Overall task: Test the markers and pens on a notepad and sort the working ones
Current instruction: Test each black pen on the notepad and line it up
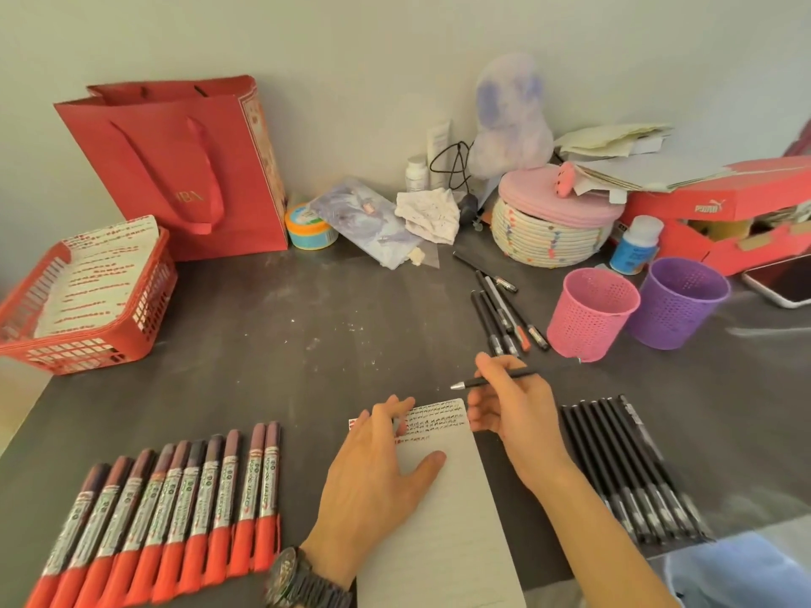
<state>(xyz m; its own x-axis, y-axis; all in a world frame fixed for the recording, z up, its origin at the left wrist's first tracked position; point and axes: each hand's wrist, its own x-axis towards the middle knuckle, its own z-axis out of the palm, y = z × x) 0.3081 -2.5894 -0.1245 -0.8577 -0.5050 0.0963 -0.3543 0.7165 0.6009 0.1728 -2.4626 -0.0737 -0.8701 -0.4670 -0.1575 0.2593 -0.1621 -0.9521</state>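
While I'm watching the head cam, the left hand [377, 471] lies flat on the notepad [443, 520], fingers straight and spread, not gripping anything, just pressing the page down. The right hand [513, 410] pinches a pen [496, 379] between thumb and fingers: black barrel, silver tip, lying nearly level and pointing left. Its tip sits just past the pad's top edge, and I honestly can't tell if it's touching anything. The pad is front and centre on the dark table [307, 322], right between the two hands. It's pale, with tight rows of tiny black scribbles across the top, a few red ones under them on the left, and it's blank below that. Left of the pad there's a neat row of markers [175, 498] lying side by side, with red caps toward me, silvery labels and dark maroon far ends. On the right is a similar row of black pens [632, 467], partly under the right forearm. A loose bunch of pens [504, 313] lies further back, just beside a pink cup [592, 313], and a purple cup [678, 300] stands next to that, touching or close to it. Far left there's a red basket [145, 326] holding paper covered in red marks, with a red bag [175, 168] standing behind it by the wall. There's a dark watch [298, 581] on the left wrist too.
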